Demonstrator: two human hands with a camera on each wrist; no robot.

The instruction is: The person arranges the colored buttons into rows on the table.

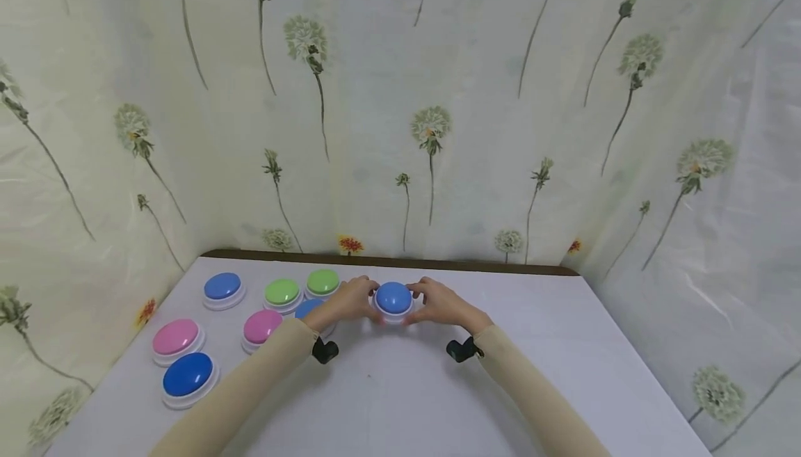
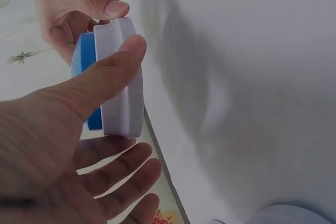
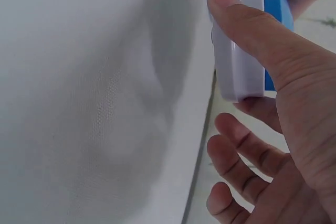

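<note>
A light-blue dome push button (image 1: 393, 297) on a round white base is held between both hands near the back middle of the table. My left hand (image 1: 350, 300) grips its left side, thumb (image 2: 113, 74) along the white base and index finger at the opposite edge. On the other side, my right hand (image 1: 443, 305) pinches the same base between thumb (image 3: 252, 27) and index finger. The remaining fingers of each hand are spread loosely away from it. In both wrist views the button is raised off the table, with a shadow beneath.
On the table's left stand several similar buttons: a back blue one (image 1: 222, 286), green ones (image 1: 281, 291), pink ones (image 1: 176, 337) and a dark-blue one (image 1: 188, 375). My left wrist partly hides another blue button (image 1: 308, 308). A flower-patterned curtain (image 1: 375, 130) surrounds the white table (image 1: 532, 346).
</note>
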